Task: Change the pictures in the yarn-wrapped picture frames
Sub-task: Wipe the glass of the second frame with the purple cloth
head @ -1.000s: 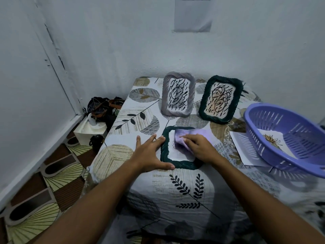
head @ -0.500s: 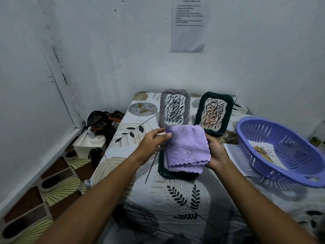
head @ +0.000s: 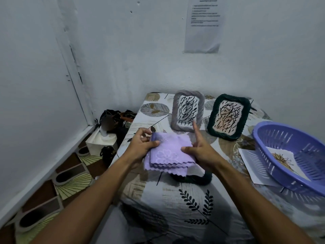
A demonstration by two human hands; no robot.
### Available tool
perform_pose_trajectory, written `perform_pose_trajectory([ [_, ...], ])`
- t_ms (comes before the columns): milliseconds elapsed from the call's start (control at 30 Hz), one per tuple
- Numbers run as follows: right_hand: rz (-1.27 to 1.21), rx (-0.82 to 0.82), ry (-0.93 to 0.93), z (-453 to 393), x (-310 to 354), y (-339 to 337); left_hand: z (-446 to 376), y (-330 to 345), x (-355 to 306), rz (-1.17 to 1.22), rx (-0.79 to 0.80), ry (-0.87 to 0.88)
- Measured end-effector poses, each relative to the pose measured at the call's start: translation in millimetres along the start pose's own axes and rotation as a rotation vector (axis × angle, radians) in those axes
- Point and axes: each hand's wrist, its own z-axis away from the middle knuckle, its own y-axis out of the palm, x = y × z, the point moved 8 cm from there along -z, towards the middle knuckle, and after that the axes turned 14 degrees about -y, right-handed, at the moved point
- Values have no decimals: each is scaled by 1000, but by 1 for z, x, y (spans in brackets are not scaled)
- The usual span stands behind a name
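A folded lilac cloth (head: 168,154) is held in the air over the table between both hands. My left hand (head: 142,145) pinches its left edge with thumb on top. My right hand (head: 200,152) grips its right edge, index finger pointing up. Beneath the cloth a dark green yarn-wrapped frame (head: 193,178) lies flat, mostly hidden. Two frames stand upright at the back: a grey yarn-wrapped frame (head: 188,111) and a dark green yarn-wrapped frame (head: 228,117), each with a scribbled picture.
A lilac plastic basket (head: 288,155) at the right holds a picture of a brown flower (head: 281,159) and rests on a white sheet (head: 249,164). The table has a leaf-print cloth (head: 175,208). Bags and a tissue box (head: 100,140) sit on the floor at the left.
The cloth was pressed on the flat green frame by my right hand, then lifted. Both hands now hold it folded, and my left hand has left the frame's edge.
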Motion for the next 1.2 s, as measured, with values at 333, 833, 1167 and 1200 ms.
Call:
perform_pose_trajectory([
  [333, 232, 105, 85, -31, -50, 55, -4, -62, -1, -636, 22, -66],
  [833, 1218, 335, 66, -43, -57, 87, -17, -93, 8, -1234, -297, -171],
  [1167, 1267, -210, 66, 4, 4, -47, -13, 15, -15, -935, -150, 80],
  [1200, 1309, -226, 98, 10, 3, -58, -15, 31, -7, -895, -102, 49],
])
